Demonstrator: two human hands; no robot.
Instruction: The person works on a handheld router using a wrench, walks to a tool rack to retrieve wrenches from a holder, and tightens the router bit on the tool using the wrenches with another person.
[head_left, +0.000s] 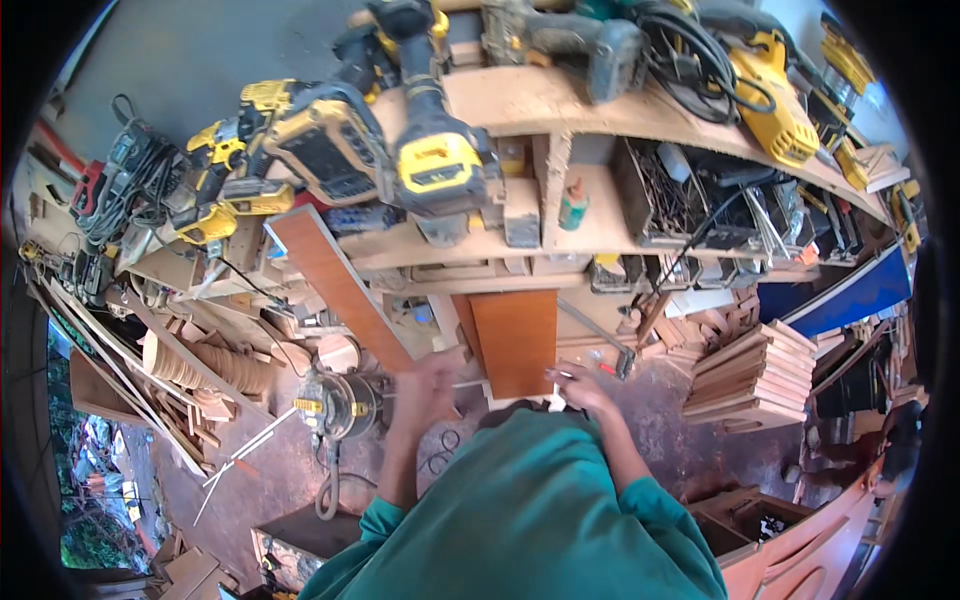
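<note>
Head camera view: at the left of the frame, a row of pale, round wooden discs (pixel 205 365) lies among offcuts in a crowded workshop. Right of it, on the floor, sits a round grey metal machine with a hose (pixel 345 405).

A long, narrow, reddish-brown wooden board with pale edges (pixel 340 290) slants from the upper left toward the centre, its lower end meeting the left hand (pixel 430 388). Blur hides that hand's fingers; whether they are clamped on the wood cannot be told. The board looks stiff and fairly light for its length, its face smooth and perhaps slippery; its long edges appear the surest hold, nearer the middle for balance, with care for the corners.

At centre stands a broader, orange-brown wooden panel (pixel 515 340), likely rigid and heavier, best taken by both side edges. Beside its lower right edge is the right hand (pixel 582 388), fingers bent and near one another; whether they pinch anything cannot be told.

Farther right rises a stack of pale, flat wooden pieces (pixel 750 375).
</note>
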